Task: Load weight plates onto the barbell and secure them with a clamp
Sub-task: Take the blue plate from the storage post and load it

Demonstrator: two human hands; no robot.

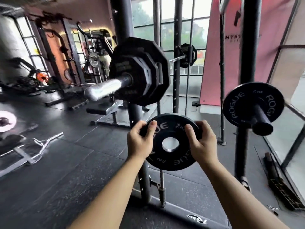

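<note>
Current state: I hold the small plate [171,157] in the air with both hands. My left hand [140,142] is on its left rim and my right hand [203,142] on its right rim. My fingers [152,128] are clamped on the plate, thumbs on the near face and the rest curled behind the edge. The plate sits below and to the right of the barbell sleeve [105,87], well apart from it. The sleeve already carries a stack of larger plates [140,71], with bare chrome left outboard. A matching plate [252,103] remains on the storage peg at right.

Probable faults from here:

1. Bore misses the sleeve tip. Cause: the plate is tilted toward me, so its hole is not square to the sleeve. Likely result: the plate binds or knocks the end.
2. Pinched fingers. Cause: those behind the rim would meet the stack first as the plate seats.
3. Dropped plate. Cause: a rim-only grip slipping during the lift. It would fall to the floor [66,162] near my feet.
4. Unsecured load. I see no clamp in view, and until one is fitted the plates may slide outward.
</note>
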